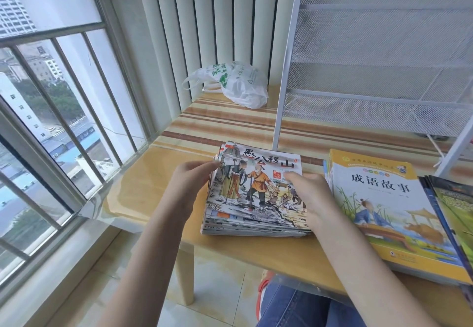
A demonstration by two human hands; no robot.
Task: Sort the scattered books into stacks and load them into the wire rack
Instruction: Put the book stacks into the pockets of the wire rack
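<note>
A stack of thin picture books [256,193] lies on the wooden table [153,186], its top cover showing painted figures and black Chinese title characters. My left hand [192,183] grips the stack's left edge, fingers curled over the upper left corner. My right hand [311,196] presses against the stack's right edge, thumb resting on the top cover. To the right lies a second stack topped by a yellow-bordered book [389,211]. A third stack of dark, green-covered books [455,211] overlaps it at the far right. The white wire mesh rack [371,58] stands at the back right, its shelves bare.
A white plastic bag [238,83] with green print sits at the table's back, left of the rack. A barred window [51,109] runs along the left. White slatted panels [204,19] stand behind the table. My blue jeans [294,306] show below the table's front edge.
</note>
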